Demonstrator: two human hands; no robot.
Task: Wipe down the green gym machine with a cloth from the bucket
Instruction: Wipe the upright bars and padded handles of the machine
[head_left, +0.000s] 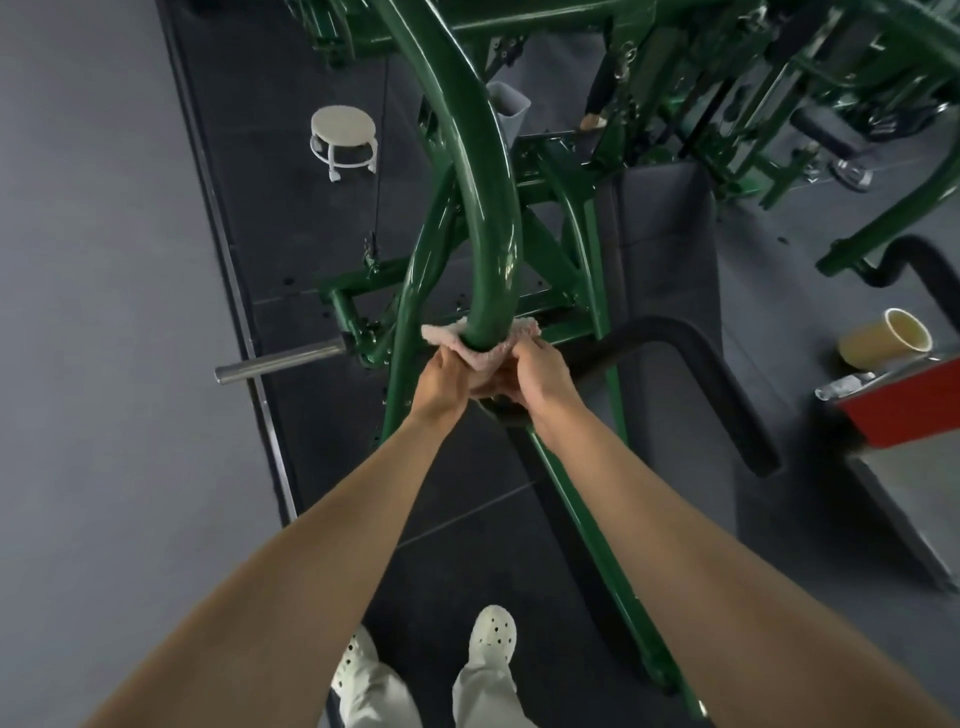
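Note:
A thick curved tube of the green gym machine (491, 223) arcs down from the top of the view to just in front of me. A pale pink cloth (480, 351) is wrapped around the tube's lower end. My left hand (447, 376) grips the cloth from the left side. My right hand (535, 371) grips it from the right, and the two hands meet under the tube. The fingers are hidden behind the cloth and the tube. No bucket is in view.
A steel weight peg (278, 361) juts left from the frame. A white round stool (343, 140) stands at the back left, a grey bin (506, 109) behind the tube. A black padded handle (691, 364) curves to the right. A paper cup (888, 338) and red box (909, 410) sit at right.

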